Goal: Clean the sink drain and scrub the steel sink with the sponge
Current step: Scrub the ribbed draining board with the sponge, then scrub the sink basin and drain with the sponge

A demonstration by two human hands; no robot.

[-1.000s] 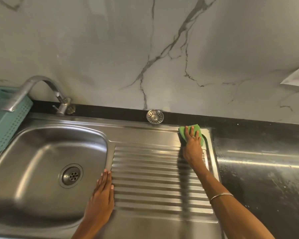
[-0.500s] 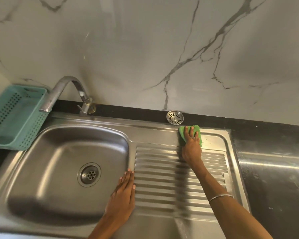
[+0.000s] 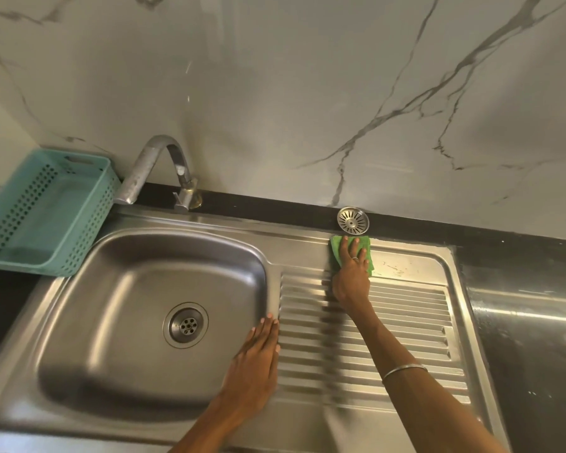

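The steel sink (image 3: 209, 230) has a basin on the left and a ribbed drainboard (image 3: 406, 325) on the right. In the basin floor lies the round drain (image 3: 185, 325). A loose steel strainer (image 3: 353, 220) rests on the black ledge behind the drainboard. My right hand (image 3: 352, 273) presses a green sponge (image 3: 365, 247) flat on the drainboard's back edge, just in front of the strainer. My left hand (image 3: 258, 358) rests flat, fingers straight, on the ridge between basin and drainboard.
A curved steel tap (image 3: 159, 165) stands behind the basin. A teal perforated basket (image 3: 82, 230) sits at the far left. Dark shiny countertop (image 3: 530, 338) lies right of the sink. A marble wall rises behind.
The view has swung left, showing more basin and basket. My right hand has slid the sponge leftward along the drainboard's back edge toward the strainer. My left hand stays put.
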